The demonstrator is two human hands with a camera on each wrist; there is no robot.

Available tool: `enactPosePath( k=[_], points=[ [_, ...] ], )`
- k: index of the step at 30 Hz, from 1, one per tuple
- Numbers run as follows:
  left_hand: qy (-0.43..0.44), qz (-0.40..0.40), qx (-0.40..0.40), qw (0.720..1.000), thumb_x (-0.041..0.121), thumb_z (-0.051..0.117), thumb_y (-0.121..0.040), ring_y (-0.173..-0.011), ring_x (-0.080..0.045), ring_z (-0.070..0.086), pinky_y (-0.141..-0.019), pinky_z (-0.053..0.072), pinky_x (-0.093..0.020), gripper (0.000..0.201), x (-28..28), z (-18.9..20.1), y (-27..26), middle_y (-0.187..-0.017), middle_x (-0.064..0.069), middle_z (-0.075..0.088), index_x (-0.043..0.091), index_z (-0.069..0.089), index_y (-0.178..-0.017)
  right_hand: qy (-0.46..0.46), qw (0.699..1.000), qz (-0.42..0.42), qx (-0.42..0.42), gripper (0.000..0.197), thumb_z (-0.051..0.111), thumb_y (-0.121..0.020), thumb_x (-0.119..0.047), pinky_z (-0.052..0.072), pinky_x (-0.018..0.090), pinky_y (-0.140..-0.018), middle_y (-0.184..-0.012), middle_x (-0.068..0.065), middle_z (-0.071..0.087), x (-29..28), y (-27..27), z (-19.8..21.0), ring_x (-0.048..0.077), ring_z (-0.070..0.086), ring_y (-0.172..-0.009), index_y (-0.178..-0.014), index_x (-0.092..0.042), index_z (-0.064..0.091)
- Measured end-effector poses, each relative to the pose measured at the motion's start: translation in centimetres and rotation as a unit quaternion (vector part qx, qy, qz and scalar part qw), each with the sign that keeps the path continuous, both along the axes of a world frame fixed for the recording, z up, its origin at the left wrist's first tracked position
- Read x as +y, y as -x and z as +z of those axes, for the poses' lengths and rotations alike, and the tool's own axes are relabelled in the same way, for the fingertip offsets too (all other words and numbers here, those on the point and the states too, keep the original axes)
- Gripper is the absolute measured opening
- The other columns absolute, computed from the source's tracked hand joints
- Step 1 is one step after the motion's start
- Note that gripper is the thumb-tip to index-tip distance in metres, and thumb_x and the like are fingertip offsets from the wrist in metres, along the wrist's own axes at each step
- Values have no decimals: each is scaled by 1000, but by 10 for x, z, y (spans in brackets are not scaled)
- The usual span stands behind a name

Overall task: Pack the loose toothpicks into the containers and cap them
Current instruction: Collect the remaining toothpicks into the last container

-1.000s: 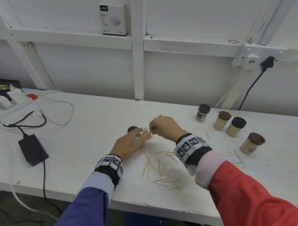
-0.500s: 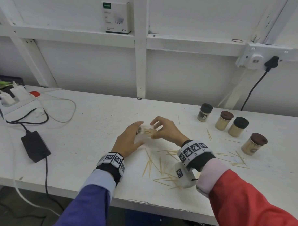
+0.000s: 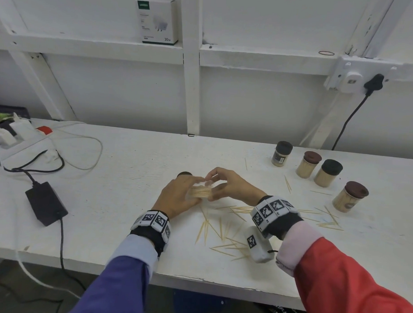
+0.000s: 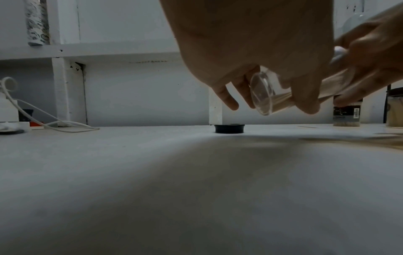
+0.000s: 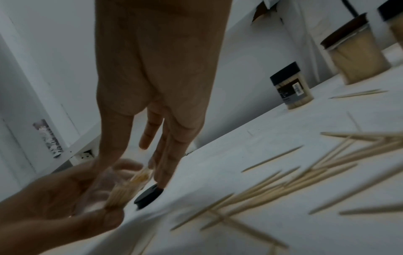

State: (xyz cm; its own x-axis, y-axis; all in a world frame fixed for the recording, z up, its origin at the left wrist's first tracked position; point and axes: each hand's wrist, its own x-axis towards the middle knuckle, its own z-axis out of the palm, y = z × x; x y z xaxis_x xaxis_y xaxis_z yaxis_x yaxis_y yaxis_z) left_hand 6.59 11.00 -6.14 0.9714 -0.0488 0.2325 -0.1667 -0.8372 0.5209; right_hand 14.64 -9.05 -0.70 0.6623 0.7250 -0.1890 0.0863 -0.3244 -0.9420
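My left hand (image 3: 176, 198) grips a clear container (image 3: 199, 192) part-filled with toothpicks, tilted on its side just above the white table (image 3: 119, 200). Its round base (image 4: 262, 94) faces the left wrist camera. My right hand (image 3: 230, 186) meets it from the right, thumb under and fingers over the mouth end. A black cap (image 3: 185, 174) lies on the table just behind my left hand; it also shows as the black cap (image 4: 229, 128) and cap (image 5: 149, 196). Loose toothpicks (image 3: 224, 229) lie scattered below my right wrist, with more toothpicks (image 3: 327, 221) to the right.
Several capped, filled containers (image 3: 328, 172) stand at the back right. A black power adapter (image 3: 46, 203) with cables lies at the left, a power strip (image 3: 9, 133) beyond it. A white box (image 3: 157, 21) sits on the wall ledge. The table's front edge (image 3: 196, 280) is near.
The container has tipped from nearly upright to lying sideways between my hands. My right hand has come down from above its mouth to the right side of it.
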Motion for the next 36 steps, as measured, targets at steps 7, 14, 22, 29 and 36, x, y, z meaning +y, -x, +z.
enactPosePath(
  k=[7, 14, 22, 29, 36],
  points=[
    [8, 51, 32, 998, 34, 71, -81, -107, -10, 56, -85, 45, -31, 51, 0, -1, -3, -116, 8, 60, 26, 52, -127, 311, 930, 72, -184, 60, 81, -76, -33, 44, 30, -94, -122, 0, 53, -42, -19, -6, 16, 51, -107, -129, -23, 55],
    [5, 46, 70, 996, 39, 70, -82, -110, -13, 56, -92, 47, -37, 52, 1, -5, -4, -119, 8, 60, 30, 50, -129, 365, 880, 99, -286, 40, 80, -76, -28, 39, 26, -75, -106, 3, 56, -61, -2, -20, 20, 51, -95, -112, -15, 69],
    [-12, 34, 79, 996, 39, 70, -83, -111, -12, 54, -89, 41, -29, 53, -2, -3, -1, -120, 10, 60, 31, 50, -131, 358, 861, 87, -351, 15, 67, -82, -7, 52, 29, -75, -94, 4, 73, -59, 3, -18, 24, 66, -87, -92, -11, 77],
    [-13, 13, 76, 997, 36, 70, -83, -106, -14, 54, -88, 41, -31, 51, -19, 3, -6, -118, 11, 60, 30, 51, -130, 417, 800, 124, -413, 7, 59, -81, -17, 32, 25, -59, -88, -2, 63, -54, 5, -15, 21, 59, -78, -83, -20, 65],
    [-22, -11, 83, 996, 34, 69, -85, -112, -14, 51, -93, 38, -32, 51, -33, 2, -8, -120, 8, 60, 27, 50, -132, 393, 824, 93, -398, 10, 54, -85, -18, 38, 27, -64, -90, -2, 65, -59, 5, -19, 23, 62, -84, -83, -19, 64]
  ],
)
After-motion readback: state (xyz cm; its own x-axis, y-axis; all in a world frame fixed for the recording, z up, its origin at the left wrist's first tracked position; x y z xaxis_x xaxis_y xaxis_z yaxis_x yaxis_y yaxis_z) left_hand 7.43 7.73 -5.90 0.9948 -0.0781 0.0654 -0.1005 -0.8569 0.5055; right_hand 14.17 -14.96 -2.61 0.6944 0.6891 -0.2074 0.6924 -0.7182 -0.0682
